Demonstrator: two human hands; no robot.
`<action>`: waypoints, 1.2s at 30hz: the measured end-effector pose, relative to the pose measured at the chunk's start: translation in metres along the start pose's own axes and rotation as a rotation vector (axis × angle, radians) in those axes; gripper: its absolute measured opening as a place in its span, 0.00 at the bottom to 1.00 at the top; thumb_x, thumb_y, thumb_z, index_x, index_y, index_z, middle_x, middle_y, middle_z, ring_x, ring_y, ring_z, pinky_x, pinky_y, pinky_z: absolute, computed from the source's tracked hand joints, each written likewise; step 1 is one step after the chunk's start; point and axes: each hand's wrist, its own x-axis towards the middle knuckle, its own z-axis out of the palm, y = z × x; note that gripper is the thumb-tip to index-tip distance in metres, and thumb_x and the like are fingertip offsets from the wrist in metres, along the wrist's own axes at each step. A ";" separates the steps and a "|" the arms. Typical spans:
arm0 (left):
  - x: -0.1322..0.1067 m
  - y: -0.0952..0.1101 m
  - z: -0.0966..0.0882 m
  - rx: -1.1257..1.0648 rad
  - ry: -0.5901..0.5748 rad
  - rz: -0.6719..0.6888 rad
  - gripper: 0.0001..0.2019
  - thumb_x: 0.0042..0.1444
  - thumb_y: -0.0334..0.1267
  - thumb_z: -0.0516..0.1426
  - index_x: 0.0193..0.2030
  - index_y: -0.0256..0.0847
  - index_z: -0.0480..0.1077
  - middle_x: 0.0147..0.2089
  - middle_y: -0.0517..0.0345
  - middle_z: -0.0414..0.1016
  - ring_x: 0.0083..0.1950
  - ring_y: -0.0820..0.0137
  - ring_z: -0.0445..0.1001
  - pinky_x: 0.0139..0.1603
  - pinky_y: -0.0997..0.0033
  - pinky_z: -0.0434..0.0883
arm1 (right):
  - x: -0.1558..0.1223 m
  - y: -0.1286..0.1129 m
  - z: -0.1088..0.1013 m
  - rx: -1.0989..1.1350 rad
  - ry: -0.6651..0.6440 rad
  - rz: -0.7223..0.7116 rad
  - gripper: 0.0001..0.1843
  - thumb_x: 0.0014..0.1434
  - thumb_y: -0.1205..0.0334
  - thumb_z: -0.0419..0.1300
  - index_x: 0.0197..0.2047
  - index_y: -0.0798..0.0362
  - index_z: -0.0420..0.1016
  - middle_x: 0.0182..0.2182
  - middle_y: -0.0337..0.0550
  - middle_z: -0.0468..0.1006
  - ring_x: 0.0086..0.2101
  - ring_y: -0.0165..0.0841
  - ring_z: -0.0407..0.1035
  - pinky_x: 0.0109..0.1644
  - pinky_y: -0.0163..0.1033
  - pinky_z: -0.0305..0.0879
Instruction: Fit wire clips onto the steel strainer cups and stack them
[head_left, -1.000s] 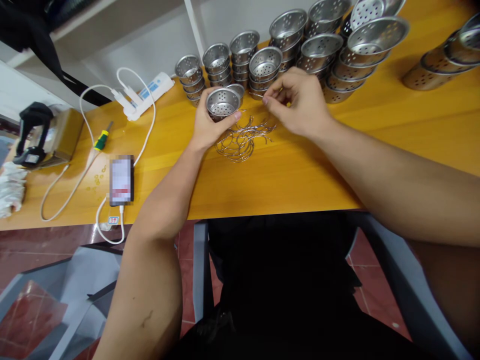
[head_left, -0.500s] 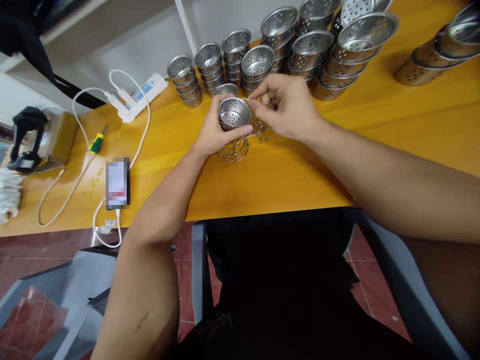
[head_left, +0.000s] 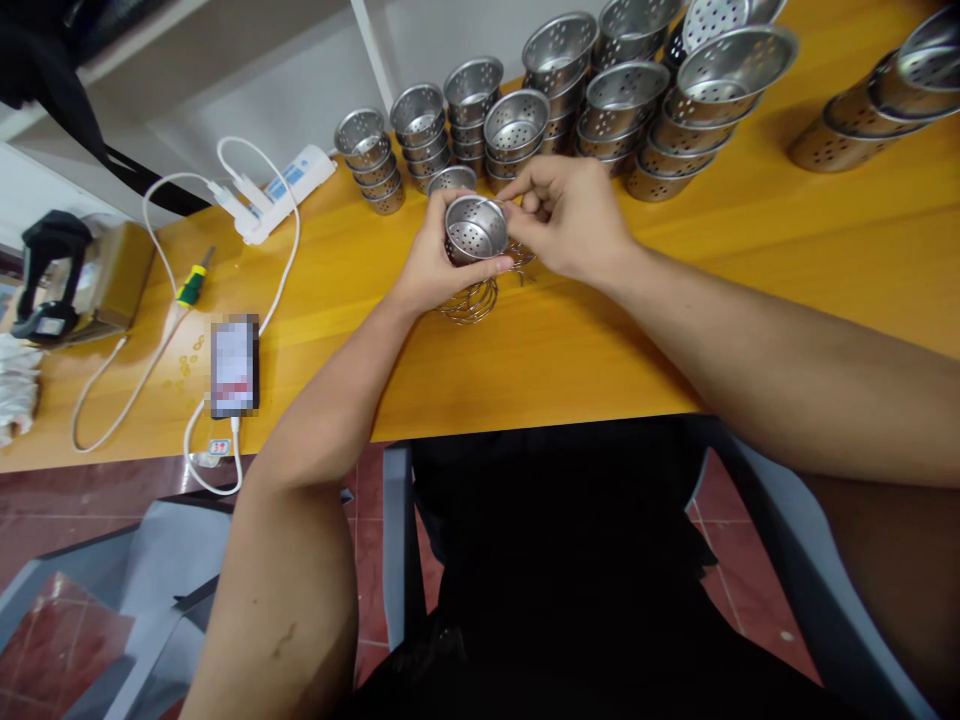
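Observation:
A small perforated metal cup (head_left: 474, 238) with a flared rim is tilted toward me in my left hand (head_left: 427, 262). The thumb lies along its near side and the fingers go round the far side. At the cup's right rim, my right hand (head_left: 574, 218) pinches a thin metal wire (head_left: 501, 203) between thumb and forefinger. Its end against the rim is too small to make out. Beneath the hands, a tangle of bent wires (head_left: 474, 303) lies on the table, partly covered. Just behind the left fingers stands another perforated cup (head_left: 452, 180).
Stacks of perforated cups (head_left: 517, 125) line the table's back, with leaning stacks (head_left: 847, 135) at far right. On the left are a power strip (head_left: 292, 185) with white cables, a green-yellow screwdriver (head_left: 193, 287), a phone (head_left: 234, 365) and a cardboard box (head_left: 124, 280).
The cup in my left hand has shifted slightly right, closer to my right fingers. The wire in my right hand now meets the cup's rim. My right hand has barely moved.

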 end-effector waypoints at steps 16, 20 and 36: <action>-0.003 -0.005 0.001 -0.020 -0.019 -0.009 0.52 0.65 0.86 0.74 0.81 0.55 0.68 0.69 0.53 0.83 0.70 0.53 0.90 0.81 0.41 0.86 | 0.002 0.000 -0.004 0.134 -0.126 -0.159 0.36 0.83 0.16 0.74 0.55 0.43 0.92 0.45 0.48 0.92 0.43 0.45 0.86 0.57 0.57 0.93; -0.004 -0.016 -0.002 -0.101 -0.066 -0.039 0.50 0.66 0.88 0.71 0.79 0.57 0.71 0.66 0.56 0.84 0.68 0.55 0.91 0.79 0.43 0.87 | 0.003 0.000 -0.011 0.272 -0.296 -0.153 0.50 0.65 0.00 0.77 0.53 0.42 0.89 0.40 0.47 0.90 0.44 0.47 0.87 0.59 0.60 0.94; -0.006 0.004 -0.003 0.063 -0.119 -0.075 0.44 0.72 0.77 0.73 0.78 0.51 0.68 0.69 0.50 0.82 0.73 0.52 0.88 0.85 0.39 0.82 | 0.011 0.016 -0.004 0.410 -0.331 -0.061 0.39 0.69 0.23 0.92 0.46 0.45 0.81 0.27 0.36 0.77 0.37 0.34 0.73 0.44 0.42 0.76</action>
